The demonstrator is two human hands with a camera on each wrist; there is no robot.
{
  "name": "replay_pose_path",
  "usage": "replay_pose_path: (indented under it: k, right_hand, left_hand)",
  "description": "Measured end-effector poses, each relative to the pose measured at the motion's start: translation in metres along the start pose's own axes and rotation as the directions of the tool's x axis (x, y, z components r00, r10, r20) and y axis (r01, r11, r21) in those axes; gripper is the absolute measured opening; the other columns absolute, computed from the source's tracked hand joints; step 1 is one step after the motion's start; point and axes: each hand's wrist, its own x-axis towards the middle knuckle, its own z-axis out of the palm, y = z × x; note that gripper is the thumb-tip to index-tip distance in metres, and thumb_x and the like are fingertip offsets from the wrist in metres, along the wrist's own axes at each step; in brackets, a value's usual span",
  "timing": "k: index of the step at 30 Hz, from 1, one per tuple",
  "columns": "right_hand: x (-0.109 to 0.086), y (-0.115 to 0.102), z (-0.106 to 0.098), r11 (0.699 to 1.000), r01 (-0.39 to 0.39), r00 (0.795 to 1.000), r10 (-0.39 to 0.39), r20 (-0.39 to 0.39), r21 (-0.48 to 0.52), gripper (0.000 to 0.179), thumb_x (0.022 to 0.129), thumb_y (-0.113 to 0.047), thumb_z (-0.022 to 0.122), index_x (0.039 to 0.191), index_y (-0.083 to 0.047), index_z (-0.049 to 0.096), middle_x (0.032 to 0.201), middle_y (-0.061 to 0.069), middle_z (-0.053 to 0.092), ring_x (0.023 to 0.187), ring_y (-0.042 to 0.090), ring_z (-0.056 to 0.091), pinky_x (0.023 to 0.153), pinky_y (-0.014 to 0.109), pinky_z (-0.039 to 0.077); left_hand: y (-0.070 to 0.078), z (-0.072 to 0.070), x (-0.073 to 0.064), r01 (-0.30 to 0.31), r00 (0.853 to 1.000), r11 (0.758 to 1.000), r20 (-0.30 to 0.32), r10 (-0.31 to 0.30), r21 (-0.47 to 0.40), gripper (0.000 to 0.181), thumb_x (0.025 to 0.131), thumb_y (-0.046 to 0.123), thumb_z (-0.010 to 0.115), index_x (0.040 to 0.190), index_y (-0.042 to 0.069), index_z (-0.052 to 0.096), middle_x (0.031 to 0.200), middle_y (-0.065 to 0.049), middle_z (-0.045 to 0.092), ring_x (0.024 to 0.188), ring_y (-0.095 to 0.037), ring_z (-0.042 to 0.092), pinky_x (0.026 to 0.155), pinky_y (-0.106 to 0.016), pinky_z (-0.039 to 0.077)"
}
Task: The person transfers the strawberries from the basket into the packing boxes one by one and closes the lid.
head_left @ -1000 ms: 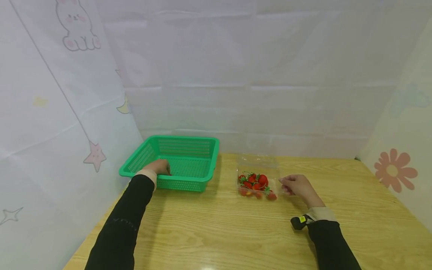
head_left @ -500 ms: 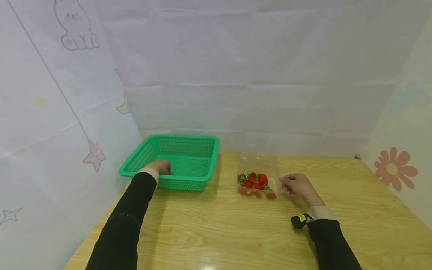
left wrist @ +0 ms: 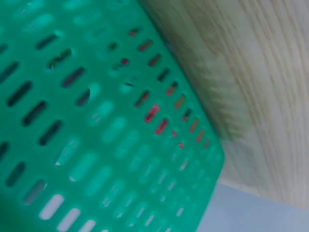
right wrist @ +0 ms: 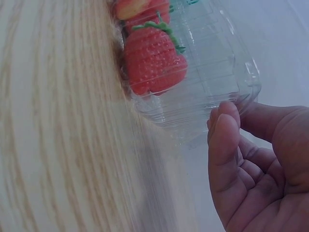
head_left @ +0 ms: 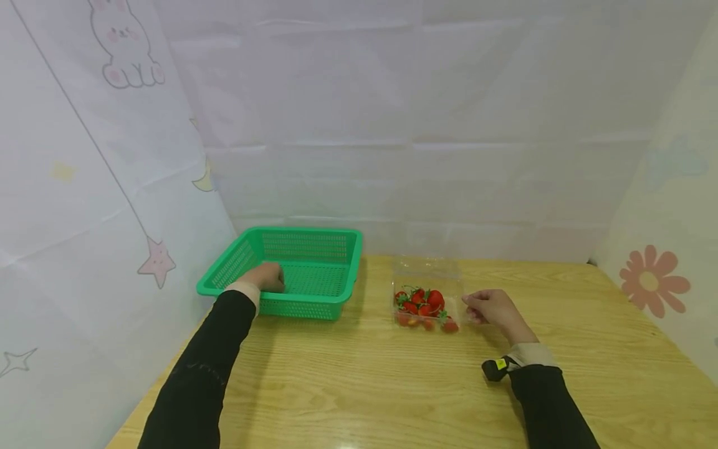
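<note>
My left hand (head_left: 265, 276) reaches over the near left rim of the green plastic basket (head_left: 305, 307), its fingers pointing down inside. The basket wall (left wrist: 108, 159) hides those fingers in the left wrist view, where bits of red show through the slots. I cannot tell whether the left fingers hold anything. To the right stands a clear plastic clamshell box (right wrist: 207, 92) with its lid raised, holding several red strawberries (head_left: 435, 299) with green leaf caps. My right hand (right wrist: 263, 164) pinches the box's rim between thumb and index finger, close to one large strawberry (right wrist: 153, 60).
Both containers stand toward the back of a light wooden table (head_left: 359, 380), with a gap between them. A pale cloth backdrop (head_left: 437, 137) rises behind the table and along both sides. A black wrist camera (head_left: 495, 370) sits on the right wrist.
A spot of red at the left fingertips one second ago no longer shows in the head view. The left hand shifts only slightly; the right hand and box stay in place.
</note>
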Motion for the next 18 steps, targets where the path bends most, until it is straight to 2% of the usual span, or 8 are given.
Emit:
replay_pose_path:
  k: [3, 6, 9, 14, 18]
  right_hand:
    - [0.0, 0.0, 0.001, 1.0, -0.002, 1.0, 0.002, 0.001, 0.007, 0.042, 0.101, -0.024, 0.056, 0.119, 0.014, 0.056, 0.086, 0.015, 0.065, 0.07, 0.016, 0.062, 0.065, 0.034, 0.056]
    - [0.0, 0.0, 0.001, 1.0, -0.001, 1.0, 0.001, 0.002, 0.01, 0.041, 0.101, -0.023, 0.056, 0.119, 0.014, 0.056, 0.087, 0.016, 0.065, 0.07, 0.017, 0.063, 0.065, 0.034, 0.056]
    - [0.0, -0.001, 0.0, 1.0, 0.001, 1.0, -0.001, 0.002, 0.004, 0.042, 0.101, -0.024, 0.056, 0.119, 0.014, 0.056, 0.088, 0.017, 0.065, 0.07, 0.017, 0.063, 0.065, 0.034, 0.056]
    - [0.0, -0.001, -0.001, 1.0, 0.0, 1.0, 0.0, 0.005, 0.005, 0.043, 0.101, -0.025, 0.057, 0.12, 0.014, 0.056, 0.09, 0.019, 0.066, 0.071, 0.017, 0.063, 0.066, 0.034, 0.056]
    - [0.0, -0.001, 0.0, 1.0, -0.001, 1.0, 0.001, 0.005, 0.002, 0.043, 0.101, -0.024, 0.056, 0.12, 0.014, 0.056, 0.091, 0.019, 0.066, 0.071, 0.017, 0.063, 0.066, 0.034, 0.056]
  left_hand:
    - [0.006, -0.004, -0.005, -0.042, 0.998, 0.999, -0.055, 0.042, 0.0, 0.013, 0.092, 0.006, 0.061, 0.087, 0.0, 0.07, 0.08, -0.005, 0.06, 0.065, -0.014, 0.049, 0.06, -0.032, 0.046]
    - [0.015, -0.009, -0.011, -0.085, 0.989, 0.996, -0.118, 0.084, -0.001, 0.016, 0.093, 0.006, 0.061, 0.101, -0.004, 0.072, 0.096, -0.013, 0.067, 0.081, -0.023, 0.062, 0.071, -0.038, 0.054]
    - [0.028, -0.012, -0.016, -0.121, 0.977, 0.993, -0.18, 0.117, -0.012, 0.02, 0.094, 0.006, 0.062, 0.108, -0.005, 0.071, 0.105, -0.017, 0.067, 0.092, -0.03, 0.065, 0.077, -0.043, 0.054]
    - [0.057, -0.015, -0.02, -0.164, 0.949, 0.986, -0.279, 0.148, -0.035, 0.02, 0.094, 0.009, 0.064, 0.11, -0.002, 0.07, 0.105, -0.015, 0.068, 0.096, -0.029, 0.065, 0.081, -0.042, 0.054]
    - [0.086, -0.016, -0.024, -0.224, 0.928, 0.974, -0.314, 0.201, -0.04, 0.019, 0.095, 0.011, 0.064, 0.109, 0.001, 0.071, 0.104, -0.012, 0.069, 0.093, -0.025, 0.065, 0.08, -0.039, 0.054]
